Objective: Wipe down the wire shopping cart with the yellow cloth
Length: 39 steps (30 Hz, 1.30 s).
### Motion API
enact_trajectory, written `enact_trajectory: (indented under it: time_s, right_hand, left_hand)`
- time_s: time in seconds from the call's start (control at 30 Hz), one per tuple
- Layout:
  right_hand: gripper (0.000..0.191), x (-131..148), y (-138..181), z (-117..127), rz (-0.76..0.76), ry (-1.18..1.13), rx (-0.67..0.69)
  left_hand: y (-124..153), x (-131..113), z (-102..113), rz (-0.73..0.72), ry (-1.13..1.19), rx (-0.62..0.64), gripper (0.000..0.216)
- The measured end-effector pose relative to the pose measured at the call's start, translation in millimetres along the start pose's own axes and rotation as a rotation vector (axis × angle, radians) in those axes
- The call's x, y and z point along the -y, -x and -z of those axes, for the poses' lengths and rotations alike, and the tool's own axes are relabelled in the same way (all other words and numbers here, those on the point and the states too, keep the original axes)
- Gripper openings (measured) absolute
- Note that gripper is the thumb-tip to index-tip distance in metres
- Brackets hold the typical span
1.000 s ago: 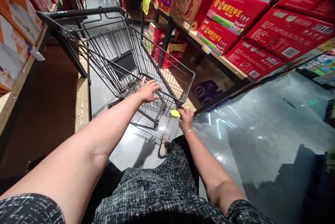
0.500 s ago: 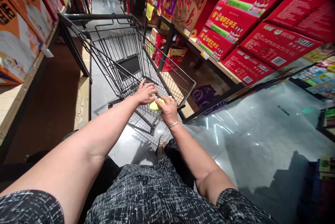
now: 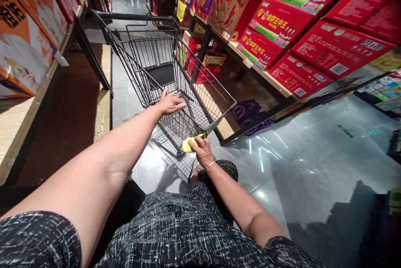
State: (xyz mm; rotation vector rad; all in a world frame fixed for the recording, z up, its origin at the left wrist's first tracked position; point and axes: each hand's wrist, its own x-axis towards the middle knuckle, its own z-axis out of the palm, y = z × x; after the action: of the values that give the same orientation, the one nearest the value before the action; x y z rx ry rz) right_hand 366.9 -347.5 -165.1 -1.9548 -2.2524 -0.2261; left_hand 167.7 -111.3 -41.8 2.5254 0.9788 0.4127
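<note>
A black wire shopping cart (image 3: 147, 61) stands in front of me, its near end towards my body. My left hand (image 3: 171, 103) is at the cart's near rim, fingers stretched out and thumb apart. Whether its palm presses on the rim I cannot tell. Just below the cart's near right corner, my right hand (image 3: 203, 151) is closed on a folded yellow cloth (image 3: 189, 145). The cloth hangs out to the left of the fingers, apart from the rim.
Shelves with orange boxes (image 3: 23, 42) run along the left. On the right, stacked red boxes (image 3: 282, 19) fill a shelf, with purple packs (image 3: 250, 113) beneath it. Shiny grey floor (image 3: 297, 155) spreads out to the right. My shoe (image 3: 194, 172) is close below the cart.
My right hand has drawn down and towards me with the yellow cloth, away from my left hand. My left hand has shifted slightly up and left and no longer meets the cloth.
</note>
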Motion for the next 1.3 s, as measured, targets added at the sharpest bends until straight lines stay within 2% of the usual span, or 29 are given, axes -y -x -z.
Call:
enact_trajectory:
  time_s: [0.07,0.13,0.23,0.3,0.37,0.47,0.53,0.6,0.67,0.73,0.83,0.9,1.0,1.17,1.23,1.3]
  right_hand:
    - [0.046,9,4,-25,0.0,-0.001,0.108]
    - [0.046,15,8,-43,0.0,-0.001,0.157]
    - [0.048,23,8,-48,0.047,-0.053,0.139]
    - [0.048,27,1,-36,0.082,-0.108,0.061]
    - [0.044,30,-11,-15,0.108,-0.155,-0.067]
    - [0.039,33,-35,26,0.079,-0.185,-0.289]
    - [0.044,36,-52,50,0.033,-0.184,-0.375]
    - [0.051,44,-67,64,0.008,-0.19,-0.376]
    - [0.057,56,-80,69,0.02,-0.202,-0.332]
    - [0.057,69,-90,66,0.06,-0.2,-0.295]
    - [0.049,77,-100,58,0.165,-0.16,-0.253]
    - [0.043,69,-103,56,0.202,-0.119,-0.224]
    - [0.036,38,-97,57,0.118,-0.049,-0.241]
    - [0.042,-22,-72,66,-0.033,-0.013,-0.433]
    - [0.048,-31,-68,67,-0.073,-0.041,-0.528]
    - [0.052,-26,-72,63,-0.11,-0.073,-0.578]
  left_hand:
    - [-1,6,3,0.014,0.019,0.003,0.041]
    - [-1,14,6,0.031,0.047,-0.012,0.039]
    - [-1,27,11,0.064,0.091,-0.036,0.034]
    - [1,33,15,0.092,0.112,-0.044,0.03]
    - [7,36,19,0.138,0.107,-0.07,0.025]
    - [24,31,21,0.194,0.045,-0.166,0.022]
    - [41,23,17,0.172,0.014,-0.193,0.025]
    - [62,13,10,0.118,0.021,-0.163,0.029]
    - [82,6,2,0.065,0.041,-0.127,0.033]
    - [98,4,-2,0.036,0.061,-0.104,0.037]
    - [111,11,-2,0.09,0.05,-0.106,0.04]
    - [113,19,3,0.142,0.008,-0.115,0.038]
    - [110,30,13,0.185,-0.028,-0.103,0.033]
    - [103,41,23,0.253,0.01,-0.06,0.034]
    - [101,43,23,0.252,0.014,-0.038,0.035]
    - [100,45,23,0.256,0.022,-0.011,0.039]
